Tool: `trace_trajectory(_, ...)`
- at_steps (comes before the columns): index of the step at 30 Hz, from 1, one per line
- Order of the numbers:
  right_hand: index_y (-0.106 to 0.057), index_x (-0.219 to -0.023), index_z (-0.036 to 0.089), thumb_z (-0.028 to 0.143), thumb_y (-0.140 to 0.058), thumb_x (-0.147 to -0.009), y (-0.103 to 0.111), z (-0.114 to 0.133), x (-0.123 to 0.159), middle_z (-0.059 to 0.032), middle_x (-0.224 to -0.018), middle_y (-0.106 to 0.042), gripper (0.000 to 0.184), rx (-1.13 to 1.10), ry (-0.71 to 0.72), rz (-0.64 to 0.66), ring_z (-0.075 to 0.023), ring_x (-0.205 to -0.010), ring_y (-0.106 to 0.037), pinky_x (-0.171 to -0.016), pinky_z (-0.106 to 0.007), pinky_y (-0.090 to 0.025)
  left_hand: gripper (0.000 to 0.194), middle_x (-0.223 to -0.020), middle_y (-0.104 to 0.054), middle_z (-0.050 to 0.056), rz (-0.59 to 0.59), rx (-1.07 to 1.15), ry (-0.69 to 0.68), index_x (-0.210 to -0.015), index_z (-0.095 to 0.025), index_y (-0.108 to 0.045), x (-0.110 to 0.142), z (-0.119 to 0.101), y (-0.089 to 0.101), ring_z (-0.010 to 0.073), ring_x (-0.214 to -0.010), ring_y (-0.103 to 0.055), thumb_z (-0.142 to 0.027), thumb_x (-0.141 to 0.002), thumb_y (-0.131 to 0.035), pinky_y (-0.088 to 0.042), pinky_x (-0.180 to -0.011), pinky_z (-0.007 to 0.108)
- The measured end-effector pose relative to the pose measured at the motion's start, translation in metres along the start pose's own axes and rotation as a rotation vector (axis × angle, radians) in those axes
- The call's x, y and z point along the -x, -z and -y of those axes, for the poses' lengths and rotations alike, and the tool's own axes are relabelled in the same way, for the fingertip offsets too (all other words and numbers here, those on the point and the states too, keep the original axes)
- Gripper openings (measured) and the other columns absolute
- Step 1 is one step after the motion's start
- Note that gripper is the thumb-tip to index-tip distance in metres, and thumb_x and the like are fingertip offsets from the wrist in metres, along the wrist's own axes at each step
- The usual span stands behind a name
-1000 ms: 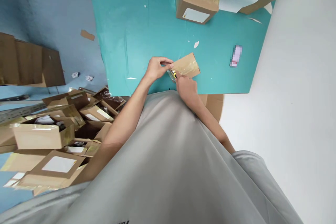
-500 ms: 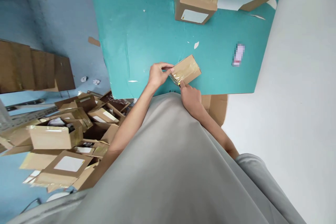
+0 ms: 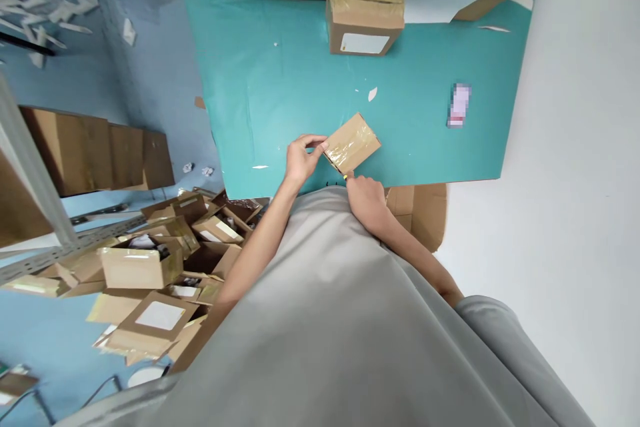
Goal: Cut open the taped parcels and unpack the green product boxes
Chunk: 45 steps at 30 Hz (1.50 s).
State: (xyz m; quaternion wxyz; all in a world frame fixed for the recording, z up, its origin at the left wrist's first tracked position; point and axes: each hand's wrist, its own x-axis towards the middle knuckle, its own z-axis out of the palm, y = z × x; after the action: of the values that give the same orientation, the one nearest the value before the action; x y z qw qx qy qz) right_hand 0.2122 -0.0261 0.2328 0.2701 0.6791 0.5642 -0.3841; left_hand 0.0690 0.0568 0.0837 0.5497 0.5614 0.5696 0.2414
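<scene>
A small cardboard box (image 3: pixel 353 141) with clear, yellowish tape across it lies at an angle near the table's front edge. My left hand (image 3: pixel 303 159) grips its left corner between thumb and fingers. At the box's near corner, my right hand (image 3: pixel 367 199) is closed around a small cutter (image 3: pixel 345 177). Only a yellow bit of the cutter shows beyond the fingers; the rest is hidden in the hand.
On the green table (image 3: pixel 250 93) a taped carton (image 3: pixel 367 13) stands at the back. A blurred pinkish item (image 3: pixel 459 105) lies at the right. Opened cartons (image 3: pixel 145 267) are heaped on the floor at the left. An open box (image 3: pixel 417 213) sits below the table edge.
My right hand and the cutter have drawn slightly away from the box's near corner. The box has turned a little, with my left hand still on it. The camera view has shifted.
</scene>
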Motion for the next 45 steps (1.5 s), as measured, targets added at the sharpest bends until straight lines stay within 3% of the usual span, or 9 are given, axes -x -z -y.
trace_trajectory(3,-0.060,-0.157,0.016,0.023,-0.042,-0.117,0.006,-0.018,0.010,-0.0234,-0.129,-0.082,0.044,-0.037,0.002,-0.060,-0.0353,-0.113,-0.081,-0.093,-0.043,-0.060,0.030,-0.121,-0.083,0.012,-0.002,-0.007,-0.003,-0.111,-0.018,-0.082,0.002,-0.001,-0.002,0.0246,-0.108,-0.079,-0.042,-0.096,-0.073,-0.061,-0.110,0.043)
trace_trajectory(8,-0.053,-0.160,0.016,0.034,-0.030,-0.122,0.015,-0.070,-0.016,-0.0222,-0.143,-0.076,0.049,-0.258,-0.098,-0.476,-0.0344,-0.114,-0.078,-0.092,-0.038,-0.054,0.032,-0.119,-0.083,0.013,-0.008,-0.014,-0.034,-0.112,-0.018,-0.082,-0.003,-0.001,-0.003,0.0250,-0.111,-0.078,-0.045,-0.097,-0.071,-0.062,-0.107,0.041)
trace_trajectory(13,-0.061,-0.147,0.012,0.037,-0.032,-0.121,-0.007,-0.102,-0.051,-0.0194,-0.118,-0.083,0.046,-0.434,-0.067,-0.479,-0.0333,-0.104,-0.078,-0.090,-0.035,-0.051,0.034,-0.123,-0.081,0.013,0.012,-0.093,-0.069,-0.117,-0.019,-0.080,-0.016,-0.007,-0.006,0.0273,-0.115,-0.076,-0.045,-0.101,-0.065,-0.063,-0.106,0.042)
trace_trajectory(17,-0.063,-0.144,0.014,0.040,-0.033,-0.121,-0.034,-0.102,-0.042,-0.0174,-0.112,-0.084,0.046,-0.493,-0.073,-0.468,-0.0326,-0.100,-0.079,-0.090,-0.034,-0.052,0.039,-0.142,-0.075,0.015,0.049,-0.287,-0.240,-0.135,-0.023,-0.077,-0.016,-0.029,-0.020,0.0346,-0.139,-0.067,-0.042,-0.108,-0.058,-0.051,-0.126,0.054)
trace_trajectory(20,-0.064,-0.146,0.016,0.042,-0.030,-0.122,-0.043,-0.103,-0.034,-0.0152,-0.112,-0.084,0.049,-0.558,-0.074,-0.455,-0.0292,-0.097,-0.080,-0.089,-0.032,-0.053,0.037,-0.158,-0.068,0.011,0.196,-0.394,-0.437,-0.139,-0.030,-0.077,-0.010,-0.045,-0.040,0.0377,-0.162,-0.049,-0.040,-0.108,-0.059,-0.029,-0.141,0.065)
trace_trajectory(22,-0.062,-0.151,0.015,0.040,-0.029,-0.122,-0.042,-0.104,-0.033,-0.0154,-0.117,-0.084,0.051,-0.583,-0.081,-0.455,-0.0277,-0.098,-0.081,-0.089,-0.032,-0.055,0.033,-0.157,-0.069,0.008,0.313,-0.426,-0.515,-0.132,-0.032,-0.080,-0.006,-0.050,-0.052,0.0368,-0.165,-0.046,-0.038,-0.109,-0.058,-0.022,-0.143,0.069)
trace_trajectory(25,-0.058,-0.161,0.014,0.035,-0.032,-0.121,-0.035,-0.104,-0.033,-0.0173,-0.127,-0.084,0.052,-0.573,-0.069,-0.433,-0.0284,-0.107,-0.082,-0.095,-0.033,-0.056,0.031,-0.152,-0.072,0.009,0.383,-0.444,-0.562,-0.121,-0.031,-0.084,-0.007,-0.046,-0.063,0.0357,-0.163,-0.051,-0.035,-0.109,-0.056,-0.023,-0.143,0.069)
trace_trajectory(30,-0.053,-0.169,0.014,0.029,-0.036,-0.119,-0.026,-0.094,-0.031,-0.0182,-0.145,-0.079,0.055,-0.486,-0.112,-0.388,-0.0325,-0.126,-0.078,-0.106,-0.038,-0.056,0.029,-0.151,-0.073,0.009,0.384,-0.437,-0.583,-0.113,-0.031,-0.084,-0.015,-0.037,-0.063,0.0351,-0.161,-0.053,-0.038,-0.110,-0.057,-0.026,-0.142,0.068)
trace_trajectory(45,-0.040,-0.177,0.013,0.020,-0.033,-0.119,-0.006,-0.042,-0.027,-0.0226,-0.128,-0.083,0.059,-0.314,-0.372,-0.308,-0.0316,-0.120,-0.082,-0.099,-0.040,-0.062,0.029,-0.155,-0.072,0.009,0.392,-0.372,-0.560,-0.122,-0.033,-0.083,-0.011,-0.034,-0.066,0.0350,-0.162,-0.051,-0.037,-0.112,-0.057,-0.032,-0.138,0.065)
